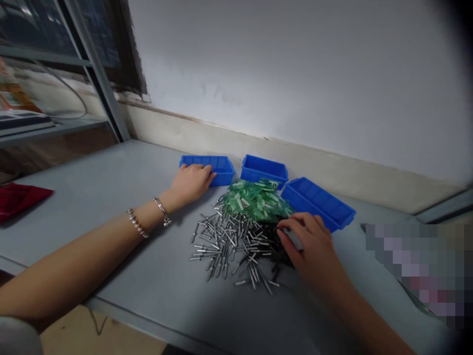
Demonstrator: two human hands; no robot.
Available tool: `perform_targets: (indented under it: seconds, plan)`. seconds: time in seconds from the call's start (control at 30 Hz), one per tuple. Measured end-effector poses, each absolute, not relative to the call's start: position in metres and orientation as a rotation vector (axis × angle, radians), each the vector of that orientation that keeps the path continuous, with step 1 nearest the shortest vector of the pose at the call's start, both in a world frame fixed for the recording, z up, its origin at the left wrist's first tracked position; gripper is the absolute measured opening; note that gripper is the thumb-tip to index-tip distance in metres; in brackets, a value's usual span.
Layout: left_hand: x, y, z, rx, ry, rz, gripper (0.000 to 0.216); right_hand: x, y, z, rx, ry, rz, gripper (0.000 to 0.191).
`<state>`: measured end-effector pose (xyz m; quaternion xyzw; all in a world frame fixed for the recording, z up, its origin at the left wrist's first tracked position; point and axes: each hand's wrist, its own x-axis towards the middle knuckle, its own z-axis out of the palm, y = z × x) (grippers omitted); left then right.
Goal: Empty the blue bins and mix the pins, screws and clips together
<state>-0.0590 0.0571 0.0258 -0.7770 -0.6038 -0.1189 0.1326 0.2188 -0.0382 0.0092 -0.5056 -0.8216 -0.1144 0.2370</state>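
Note:
My left hand (195, 180) is at the front rim of the left blue bin (223, 178), its fingers curled over the edge. The fingertips are partly hidden, and so is anything in them. On the table lies a pile of silver pop rivets (229, 236), with green translucent plastic pieces (254, 199) heaped behind them. Small black pieces (275, 246) lie at the pile's right side. My right hand (310, 241) is over these, thumb and forefinger drawn together in a pinch. What the pinch holds is too small to make out.
A middle blue bin (260, 173) and a right blue bin (314, 202) stand behind the pile, near the wall. A red cloth-like item (24, 199) lies at far left, by a metal shelf frame (98, 84). A blurred-out flat object (417, 276) is at right.

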Motion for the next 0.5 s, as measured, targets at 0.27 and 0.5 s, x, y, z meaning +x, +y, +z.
perform_targets:
  seconds: [0.27, 0.5]
  plan:
    - [-0.053, 0.052, 0.026, -2.283, -1.680, -0.234, 0.042, 0.265, -0.003, 0.002, -1.971, -1.858, -0.701, 0.047]
    - [-0.046, 0.044, 0.027, -2.260, -1.742, -0.227, 0.048, 0.279, 0.007, -0.005, -2.267, -2.008, -0.388, 0.044]
